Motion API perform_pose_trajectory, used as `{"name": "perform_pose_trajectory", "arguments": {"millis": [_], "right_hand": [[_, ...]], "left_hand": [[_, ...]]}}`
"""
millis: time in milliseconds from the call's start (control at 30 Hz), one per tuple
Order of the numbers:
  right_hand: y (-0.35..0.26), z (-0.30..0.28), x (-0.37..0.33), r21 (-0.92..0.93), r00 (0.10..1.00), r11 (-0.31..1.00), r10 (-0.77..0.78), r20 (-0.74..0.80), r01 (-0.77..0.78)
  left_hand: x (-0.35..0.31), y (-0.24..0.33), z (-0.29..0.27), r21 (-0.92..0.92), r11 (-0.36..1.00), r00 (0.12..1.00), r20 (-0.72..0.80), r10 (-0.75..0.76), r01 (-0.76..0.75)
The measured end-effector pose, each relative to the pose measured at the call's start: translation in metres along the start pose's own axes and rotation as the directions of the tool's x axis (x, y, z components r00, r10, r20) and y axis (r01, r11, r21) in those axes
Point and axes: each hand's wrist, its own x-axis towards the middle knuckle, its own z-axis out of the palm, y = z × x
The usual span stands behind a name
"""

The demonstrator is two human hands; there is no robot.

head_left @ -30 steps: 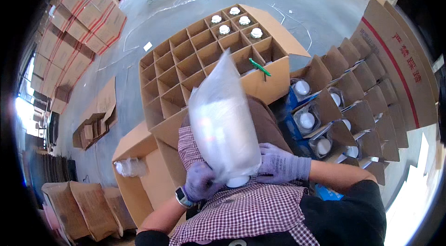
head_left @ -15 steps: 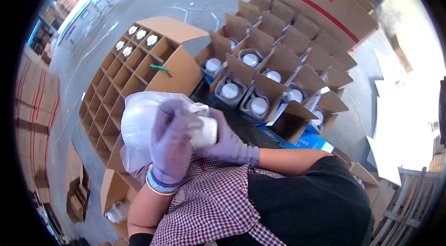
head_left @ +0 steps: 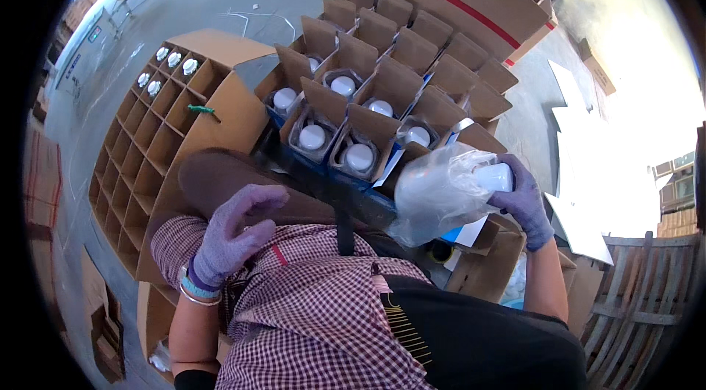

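Note:
My right hand (head_left: pixel 523 202), in a purple-grey glove, grips the white cylindrical end of an object in a clear plastic bag (head_left: pixel 441 188). The bagged body is wider than that end and points left, over the near row of open boxes; its kind I cannot make out. My left hand (head_left: pixel 239 232), gloved alike, is held above my checked apron (head_left: pixel 316 287), fingers apart and nothing in them. Several small open cartons (head_left: pixel 357 158) stand in rows before me, many holding a plastic-wrapped thing with a round white top.
At the left stands a large carton with cardboard dividers (head_left: pixel 151 151); a few far cells hold white-topped things, and a green tie lies on its edge. A big carton (head_left: pixel 441 0) stands behind the rows. White sheets (head_left: pixel 581 221) lie at the right, beside a slatted wooden rack (head_left: pixel 632 309).
The bagged object has moved from the left, in front of me, to the right in my right hand. My left hand has come off it and opened. The view has shifted.

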Motion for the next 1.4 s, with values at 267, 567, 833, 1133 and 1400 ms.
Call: {"name": "perform_pose_trajectory", "arguments": {"millis": [267,567,833,1133,1400], "right_hand": [[-0.044,0.063,0.04,-0.54,0.945,0.791,-0.326,0.025,0.287],[-0.092,0.128,0.058,-0.721,0.911,0.56,-0.302,0.281,0.408],[-0.043,0.112,0.081,-0.702,0.976,0.68,-0.187,0.112,0.211],[-0.01,0.116,0.107,-0.64,0.967,0.741,-0.254,0.013,0.203],[0.004,0.137,0.081,-0.696,0.892,0.595,-0.426,0.15,0.401]], "left_hand": [[-0.033,-0.017,-0.011,-0.041,0.998,0.99,-0.132,-0.051,0.046],[-0.101,-0.053,-0.031,-0.122,0.989,0.917,-0.379,-0.126,0.085],[-0.17,-0.1,-0.061,-0.129,0.991,0.728,-0.677,-0.113,0.034],[-0.172,-0.118,-0.07,-0.108,0.994,0.726,-0.681,-0.098,0.033],[-0.2,-0.125,-0.069,-0.365,0.908,0.651,-0.744,-0.15,-0.208]]}}
